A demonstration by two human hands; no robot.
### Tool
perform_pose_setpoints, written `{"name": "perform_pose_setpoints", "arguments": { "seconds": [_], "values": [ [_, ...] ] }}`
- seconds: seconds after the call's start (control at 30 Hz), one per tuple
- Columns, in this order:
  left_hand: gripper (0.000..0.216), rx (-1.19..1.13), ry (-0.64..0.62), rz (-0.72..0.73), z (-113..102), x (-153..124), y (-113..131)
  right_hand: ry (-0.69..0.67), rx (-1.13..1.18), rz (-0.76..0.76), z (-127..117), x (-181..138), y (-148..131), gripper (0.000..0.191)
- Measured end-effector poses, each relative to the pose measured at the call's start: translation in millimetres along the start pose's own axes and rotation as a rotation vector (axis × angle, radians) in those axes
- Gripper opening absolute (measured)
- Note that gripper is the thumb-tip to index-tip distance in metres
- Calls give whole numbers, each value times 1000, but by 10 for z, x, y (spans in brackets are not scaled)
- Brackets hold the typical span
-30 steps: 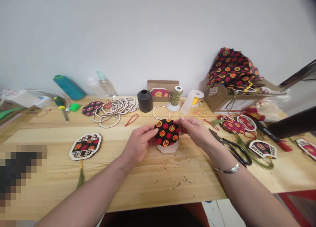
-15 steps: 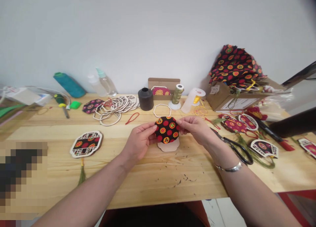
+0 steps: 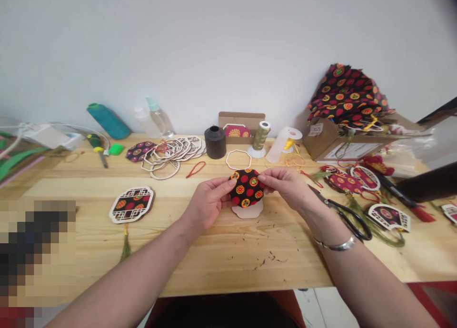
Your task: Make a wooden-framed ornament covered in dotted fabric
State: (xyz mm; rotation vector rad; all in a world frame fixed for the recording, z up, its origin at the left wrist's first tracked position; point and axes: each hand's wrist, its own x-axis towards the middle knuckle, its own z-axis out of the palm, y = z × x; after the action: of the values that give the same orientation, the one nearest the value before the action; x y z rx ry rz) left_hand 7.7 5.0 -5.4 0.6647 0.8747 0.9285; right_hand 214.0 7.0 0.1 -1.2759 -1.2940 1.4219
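A black fabric-covered disc [image 3: 246, 188] with red dots and orange flowers is held up between both hands. My left hand [image 3: 210, 199] pinches its left edge, thumb on the front. At the upper right edge, my right hand [image 3: 283, 185] grips it between thumb and fingers. Partly hidden beneath the disc lies a pale scalloped board [image 3: 248, 211] on the table. Just behind stands out a thin white octagonal frame [image 3: 238, 160]. Off to the left rests a finished-looking lattice ornament [image 3: 131, 204] with a green tassel [image 3: 125, 247].
Behind are a black thread cone [image 3: 215, 143], an olive thread spool [image 3: 261, 136] and a pile of lattice frames [image 3: 174, 152]. Black-handled scissors [image 3: 352, 218] lie by my right forearm. A cardboard box [image 3: 352, 144] with patterned fabric [image 3: 348, 92] stands back right. Dark scraps [image 3: 267, 259] dot the table front.
The view has shifted slightly, so everything sits a little further right. Both hands keep their hold on the fabric-covered disc, with hardly any other movement.
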Motion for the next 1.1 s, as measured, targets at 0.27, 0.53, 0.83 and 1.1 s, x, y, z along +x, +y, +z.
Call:
{"name": "perform_pose_setpoints", "arguments": {
  "seconds": [0.27,0.53,0.83,1.1],
  "values": [
    [30,42,4,15,25,-3,-64,71,-167,-64,164,-18,-22,30],
    [34,31,22,58,15,-30,-1,397,-1359,68,-425,-669,-206,30],
    [36,-16,14,30,40,-55,32,356,-1608,314,-920,-1253,328,29],
    [35,-31,113,60,39,-23,18,412,-1604,259,-930,-1260,439,35]
  ]
}}
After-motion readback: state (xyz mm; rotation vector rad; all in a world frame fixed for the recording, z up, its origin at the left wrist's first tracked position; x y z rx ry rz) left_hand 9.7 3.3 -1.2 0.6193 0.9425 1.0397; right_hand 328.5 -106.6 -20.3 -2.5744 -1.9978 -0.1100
